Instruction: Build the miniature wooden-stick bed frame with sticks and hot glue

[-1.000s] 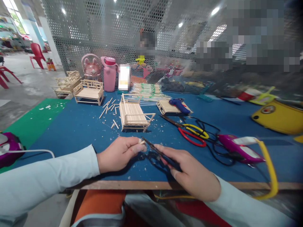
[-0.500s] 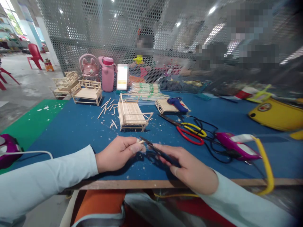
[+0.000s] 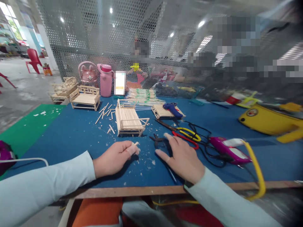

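Note:
My left hand (image 3: 113, 159) is closed, pinching short wooden sticks (image 3: 135, 144) between thumb and fingers above the blue tabletop. My right hand (image 3: 183, 157) is open, thumb and fingers spread, over dark pliers (image 3: 156, 142) that lie on the table. Part of the pliers is hidden beneath that hand. Just beyond both hands stands a miniature bench of thin wooden sticks (image 3: 130, 121). Scissors (image 3: 187, 134) with red and yellow handles lie right beside my right fingers.
A blue glue gun (image 3: 174, 110) rests on a small wooden frame (image 3: 159, 111). Loose sticks (image 3: 103, 112) lie left of the bench; more finished miniature benches (image 3: 85, 97) stand behind. A pink bottle (image 3: 105, 80), a purple device (image 3: 227, 149) with cords and a yellow bag (image 3: 267, 118) are around.
My right hand has let go of the pliers and opened; they now lie on the table. My left hand still pinches the sticks. The view has shifted slightly.

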The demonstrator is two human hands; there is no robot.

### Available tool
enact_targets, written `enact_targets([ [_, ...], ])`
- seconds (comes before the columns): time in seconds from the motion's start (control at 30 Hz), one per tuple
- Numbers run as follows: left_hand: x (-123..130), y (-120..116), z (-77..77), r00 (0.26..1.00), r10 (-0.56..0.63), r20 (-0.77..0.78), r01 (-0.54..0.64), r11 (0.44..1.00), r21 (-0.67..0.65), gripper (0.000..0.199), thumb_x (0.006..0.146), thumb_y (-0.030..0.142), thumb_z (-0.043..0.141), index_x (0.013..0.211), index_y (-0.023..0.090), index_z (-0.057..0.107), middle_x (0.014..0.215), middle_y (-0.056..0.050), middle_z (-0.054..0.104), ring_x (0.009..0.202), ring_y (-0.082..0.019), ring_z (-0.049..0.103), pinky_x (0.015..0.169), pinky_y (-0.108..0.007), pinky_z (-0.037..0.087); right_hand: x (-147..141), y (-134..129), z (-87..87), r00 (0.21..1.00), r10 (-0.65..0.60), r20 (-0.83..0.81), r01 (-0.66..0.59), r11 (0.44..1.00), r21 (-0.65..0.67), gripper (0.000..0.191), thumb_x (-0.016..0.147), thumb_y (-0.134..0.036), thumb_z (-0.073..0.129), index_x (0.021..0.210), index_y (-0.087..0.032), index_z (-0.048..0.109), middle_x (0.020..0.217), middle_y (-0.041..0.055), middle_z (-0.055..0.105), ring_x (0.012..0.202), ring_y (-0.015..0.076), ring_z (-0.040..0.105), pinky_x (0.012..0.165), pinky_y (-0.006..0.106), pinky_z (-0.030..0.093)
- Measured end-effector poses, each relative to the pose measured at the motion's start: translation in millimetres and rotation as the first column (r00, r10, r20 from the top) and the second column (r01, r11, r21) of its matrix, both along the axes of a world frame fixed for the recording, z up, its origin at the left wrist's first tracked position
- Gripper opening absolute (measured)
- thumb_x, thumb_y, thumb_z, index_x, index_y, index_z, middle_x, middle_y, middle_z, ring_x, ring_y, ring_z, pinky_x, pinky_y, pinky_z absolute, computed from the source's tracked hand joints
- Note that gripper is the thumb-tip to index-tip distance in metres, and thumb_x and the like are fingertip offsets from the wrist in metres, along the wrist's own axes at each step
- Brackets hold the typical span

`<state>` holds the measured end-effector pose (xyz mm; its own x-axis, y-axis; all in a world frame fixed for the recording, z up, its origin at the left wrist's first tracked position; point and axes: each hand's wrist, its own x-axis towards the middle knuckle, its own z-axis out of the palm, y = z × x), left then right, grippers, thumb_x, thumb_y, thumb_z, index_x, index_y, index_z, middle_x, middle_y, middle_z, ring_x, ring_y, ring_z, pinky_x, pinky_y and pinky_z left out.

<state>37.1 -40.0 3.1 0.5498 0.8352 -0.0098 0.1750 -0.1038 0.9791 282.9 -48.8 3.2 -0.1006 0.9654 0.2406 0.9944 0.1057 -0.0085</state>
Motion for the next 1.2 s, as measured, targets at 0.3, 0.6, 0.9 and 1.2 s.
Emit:
enact_targets([
  [0.3,0,0,-0.9,0.999,0.003,-0.033,-0.002,0.999,0.033,0.032,0.09,0.042,0.039,0.077,0.015,0.052,0.066,0.004,0.041,0.061,-0.01,0.034,0.061,-0.024,0.031,57,58,16.2,0.987,-0.148,-0.062,0.138,0.98,-0.14,0.036,0.066,-0.002,0.046,0.092,-0.017,0.066,0.103,0.014,0.068,0.099,0.0261,0.062,0.085,0.032,0.044],
  [0.6,2,2,-1.9,1.0,0.002,0.001,-0.002,0.996,0.086,0.035,0.089,0.045,0.039,0.074,0.016,0.05,0.066,0.003,0.043,0.064,-0.012,0.039,0.065,-0.024,0.035,73,72,16.4,0.905,-0.153,-0.397,0.057,0.969,-0.242,0.026,0.052,-0.007,0.049,0.071,-0.019,0.062,0.073,0.005,0.069,0.07,0.0209,0.064,0.066,0.029,0.048],
  [0.9,-2,-2,0.2,0.999,-0.04,0.017,0.03,0.92,0.392,0.036,0.093,0.039,0.035,0.075,0.015,0.055,0.077,-0.004,0.053,0.075,-0.015,0.05,0.073,-0.028,0.041,47,22,41.7,0.05,0.029,-0.998,-0.128,0.992,0.022,0.028,0.055,-0.026,0.081,0.075,-0.025,0.062,0.078,0.0005,0.057,0.069,0.0153,0.056,0.063,0.027,0.051],
  [1.2,22,-8,5.7,0.971,-0.116,0.207,0.055,0.96,0.276,0.044,0.092,0.049,0.036,0.076,0.015,0.058,0.106,-0.013,0.056,0.116,-0.023,0.045,0.102,-0.037,0.032,-48,-42,24.1,-0.407,-0.178,-0.896,-0.47,0.882,0.038,0.024,0.067,-0.032,0.077,0.087,-0.025,0.065,0.078,0.0008,0.048,0.064,0.01,0.044,0.053,0.02,0.043],
])
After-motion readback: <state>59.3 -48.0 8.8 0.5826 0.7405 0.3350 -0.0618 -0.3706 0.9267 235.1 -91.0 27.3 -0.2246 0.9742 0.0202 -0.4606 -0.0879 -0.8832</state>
